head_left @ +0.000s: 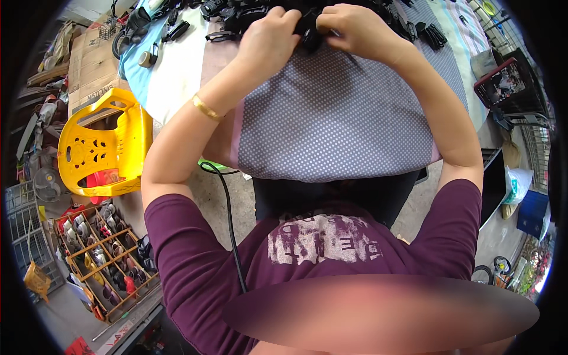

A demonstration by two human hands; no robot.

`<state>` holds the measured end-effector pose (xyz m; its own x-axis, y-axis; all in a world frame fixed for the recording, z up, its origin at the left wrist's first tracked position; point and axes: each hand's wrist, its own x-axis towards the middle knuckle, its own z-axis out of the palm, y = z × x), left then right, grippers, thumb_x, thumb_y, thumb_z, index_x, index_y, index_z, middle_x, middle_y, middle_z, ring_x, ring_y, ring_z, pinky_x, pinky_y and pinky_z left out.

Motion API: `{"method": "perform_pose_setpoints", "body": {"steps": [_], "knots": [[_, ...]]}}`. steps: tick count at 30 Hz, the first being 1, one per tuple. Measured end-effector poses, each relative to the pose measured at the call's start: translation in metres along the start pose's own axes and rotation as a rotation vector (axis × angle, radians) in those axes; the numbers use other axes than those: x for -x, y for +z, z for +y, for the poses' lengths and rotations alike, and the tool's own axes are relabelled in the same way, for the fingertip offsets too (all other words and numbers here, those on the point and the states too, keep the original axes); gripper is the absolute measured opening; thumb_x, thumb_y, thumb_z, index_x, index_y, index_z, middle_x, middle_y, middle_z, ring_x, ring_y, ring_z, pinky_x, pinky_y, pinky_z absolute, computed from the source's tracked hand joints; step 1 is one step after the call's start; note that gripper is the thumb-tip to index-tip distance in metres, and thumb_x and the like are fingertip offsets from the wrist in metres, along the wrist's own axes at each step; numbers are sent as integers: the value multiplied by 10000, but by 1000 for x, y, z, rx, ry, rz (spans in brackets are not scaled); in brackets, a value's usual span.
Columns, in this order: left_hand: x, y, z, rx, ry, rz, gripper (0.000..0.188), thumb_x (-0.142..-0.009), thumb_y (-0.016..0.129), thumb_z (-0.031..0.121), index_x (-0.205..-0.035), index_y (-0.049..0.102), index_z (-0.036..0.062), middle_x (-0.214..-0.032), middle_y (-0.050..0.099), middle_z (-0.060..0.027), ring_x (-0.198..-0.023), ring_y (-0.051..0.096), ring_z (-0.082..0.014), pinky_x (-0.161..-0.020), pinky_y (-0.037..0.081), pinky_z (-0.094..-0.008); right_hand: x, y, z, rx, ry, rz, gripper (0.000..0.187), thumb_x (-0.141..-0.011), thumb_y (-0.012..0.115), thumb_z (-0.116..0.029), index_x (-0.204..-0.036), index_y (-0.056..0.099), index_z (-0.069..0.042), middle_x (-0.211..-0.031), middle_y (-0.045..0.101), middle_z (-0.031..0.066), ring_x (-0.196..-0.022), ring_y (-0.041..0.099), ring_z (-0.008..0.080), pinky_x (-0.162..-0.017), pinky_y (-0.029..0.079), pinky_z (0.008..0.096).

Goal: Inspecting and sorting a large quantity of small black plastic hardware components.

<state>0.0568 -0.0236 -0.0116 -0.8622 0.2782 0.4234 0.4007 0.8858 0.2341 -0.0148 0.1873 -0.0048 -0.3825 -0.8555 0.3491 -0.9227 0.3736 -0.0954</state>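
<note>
At the far edge of view, my left hand (pixel 267 40) is closed, its fingers curled at a small black piece (pixel 310 38). My right hand (pixel 359 33) faces it from the other side, thumb and forefinger bent together at the same dark piece. What kind of part this is, I cannot make out. Around both hands lies a heap of black pieces (pixel 234 18), looking like plastic, partly cut off by the top edge. A grey dotted cloth (pixel 337 118) covers the table below my hands and hangs toward my lap.
Left of the table stands a yellow plastic chair (pixel 106 145), near a flattened cardboard box (pixel 94 65). A wooden rack of shoes (pixel 106 260) is at lower left. A phone (pixel 503 83) stands at the right edge. A black cable (pixel 228 213) runs beside my left arm.
</note>
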Motion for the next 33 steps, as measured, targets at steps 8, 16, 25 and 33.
{"method": "perform_pose_setpoints", "body": {"steps": [8, 16, 25, 33], "knots": [[-38, 18, 18, -22, 63, -25, 285, -838, 669, 58, -1121, 645, 26, -1065, 612, -189, -1017, 616, -389, -878, 534, -452, 31, -17, 16, -88, 115, 114, 104, -757, 684, -108, -769, 607, -38, -734, 630, 143, -724, 652, 342, -652, 520, 436], [-36, 9, 14, 149, 202, 136, 370, -856, 656, 31, -1224, 654, -7, -1012, 614, -190, -981, 592, -383, -895, 504, -453, 38, -12, 39, -54, 241, 577, 299, -851, 569, 7, -1127, 683, 19, -926, 698, 229, -846, 693, 381, -751, 561, 387], [-34, 6, 8, 1250, -300, -18, 204, -910, 737, 4, -1092, 647, 25, -911, 707, -11, -681, 597, -68, -586, 480, -211, 10, 8, -9, -140, -262, 866, 408, -813, 710, 64, -1216, 644, 68, -1032, 705, 217, -948, 705, 402, -809, 594, 407], [-30, 5, -3, 1638, -313, -61, 333, -926, 716, -26, -1256, 695, 14, -946, 712, -12, -705, 622, -73, -604, 503, -209, 24, -16, -47, -746, 425, 598, 349, -890, 754, 25, -1227, 668, 49, -1087, 743, 110, -961, 716, 139, -830, 597, 285]]}}
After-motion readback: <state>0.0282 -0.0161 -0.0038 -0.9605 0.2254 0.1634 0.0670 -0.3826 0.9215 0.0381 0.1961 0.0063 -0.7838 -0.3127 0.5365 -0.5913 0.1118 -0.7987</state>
